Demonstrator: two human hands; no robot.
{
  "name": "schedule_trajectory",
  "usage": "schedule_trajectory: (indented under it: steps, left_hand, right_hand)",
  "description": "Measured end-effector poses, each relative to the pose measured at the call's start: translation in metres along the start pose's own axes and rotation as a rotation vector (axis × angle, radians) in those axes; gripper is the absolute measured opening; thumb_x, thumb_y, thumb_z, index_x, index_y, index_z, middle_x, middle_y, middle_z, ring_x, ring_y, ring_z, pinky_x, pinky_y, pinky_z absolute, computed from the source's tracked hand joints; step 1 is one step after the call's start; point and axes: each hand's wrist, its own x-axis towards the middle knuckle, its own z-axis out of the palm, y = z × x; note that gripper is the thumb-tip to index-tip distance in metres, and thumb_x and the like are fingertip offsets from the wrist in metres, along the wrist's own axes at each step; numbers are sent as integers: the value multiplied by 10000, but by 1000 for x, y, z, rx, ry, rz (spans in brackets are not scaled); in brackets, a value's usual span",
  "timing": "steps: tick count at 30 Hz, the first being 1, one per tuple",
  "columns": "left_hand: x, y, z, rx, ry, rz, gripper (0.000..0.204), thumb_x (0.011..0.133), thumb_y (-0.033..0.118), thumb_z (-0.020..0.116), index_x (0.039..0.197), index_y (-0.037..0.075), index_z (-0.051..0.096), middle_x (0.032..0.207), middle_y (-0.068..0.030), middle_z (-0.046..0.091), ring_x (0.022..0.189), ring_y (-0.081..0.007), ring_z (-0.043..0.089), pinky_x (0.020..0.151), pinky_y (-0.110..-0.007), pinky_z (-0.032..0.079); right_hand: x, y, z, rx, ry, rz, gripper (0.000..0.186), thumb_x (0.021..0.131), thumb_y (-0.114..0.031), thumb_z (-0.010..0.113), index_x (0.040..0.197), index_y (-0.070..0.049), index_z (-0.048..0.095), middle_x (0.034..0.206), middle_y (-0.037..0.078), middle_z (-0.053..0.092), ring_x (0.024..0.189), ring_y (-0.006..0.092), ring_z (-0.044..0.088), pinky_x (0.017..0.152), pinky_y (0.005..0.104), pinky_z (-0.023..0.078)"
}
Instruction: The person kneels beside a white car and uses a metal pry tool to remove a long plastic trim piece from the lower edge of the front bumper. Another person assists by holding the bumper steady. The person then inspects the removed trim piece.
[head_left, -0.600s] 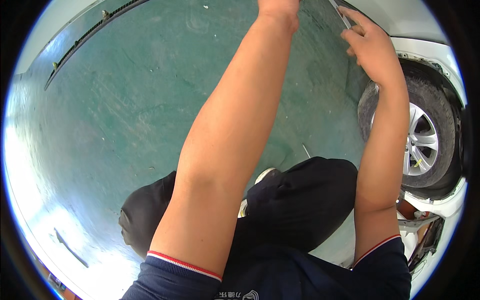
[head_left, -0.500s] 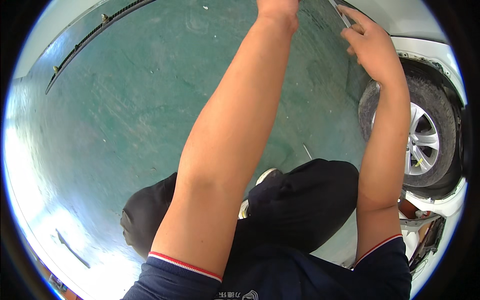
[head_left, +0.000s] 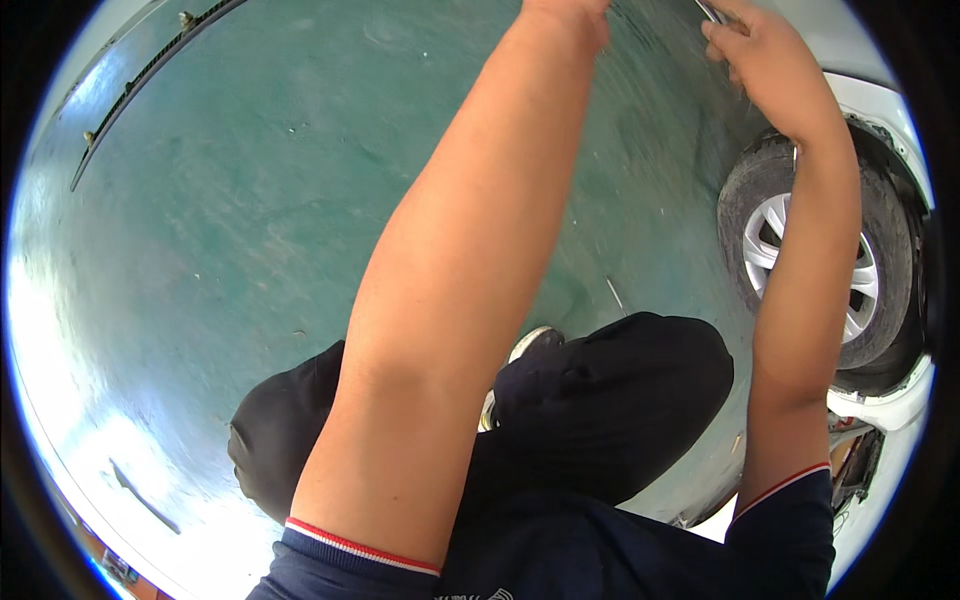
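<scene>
Our right hand (head_left: 772,55) grips a slim silvery tool (head_left: 709,12); whether our left hand (head_left: 570,9) (mostly cropped) is closed, we cannot tell.

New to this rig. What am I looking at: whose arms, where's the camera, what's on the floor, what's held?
No machine here: these are a person's own bare arms. Every picture comes from one wide fisheye camera on the person's head, looking down, so straight edges bend near the rim.

The left hand is mostly cut off at the top edge, so its grip can't be seen. The right hand holds a thin silvery metal-looking rod, partly out of frame.

Below are knees in dark trousers, over a scuffed green floor with a thin pale stick on it. At right, a black tyre with a silver spoked wheel sits in a white car body's arch.
</scene>
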Motion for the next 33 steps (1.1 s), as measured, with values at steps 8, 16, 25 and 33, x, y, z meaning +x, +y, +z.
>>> schedule_trajectory:
  steps: [8,16,25,33]
  left_hand:
    - [-5,0,-1,-53,-12,-21,181,872,58,690,1023,-1,610,918,-72,654,834,-182,649,768,-326,561]
    - [7,-4,-6,-79,-26,-34,146,892,56,678,1011,-10,624,941,-74,660,856,-185,651,812,-332,573]
    - [5,-23,-21,-150,-37,-95,131,906,49,659,992,-48,644,967,-98,674,893,-203,666,859,-349,585]
    - [-12,-15,-10,-152,21,-26,382,924,47,672,1271,-32,532,1183,-111,641,1042,-227,661,903,-363,584]
  right_hand:
    - [11,-12,-19,-202,-131,-95,363,906,-92,574,1240,-34,704,778,70,669,657,166,597,622,336,490]
    - [28,-16,-30,-313,-248,-99,410,931,-147,583,1328,-80,660,822,67,670,650,149,583,595,319,478]
    - [44,-6,-36,-385,-311,-88,474,959,-208,592,1427,-131,611,872,64,672,642,130,568,564,300,465]
    - [20,66,-14,-215,-117,-85,492,998,-253,590,1482,-165,586,823,51,633,591,110,518,534,291,449]
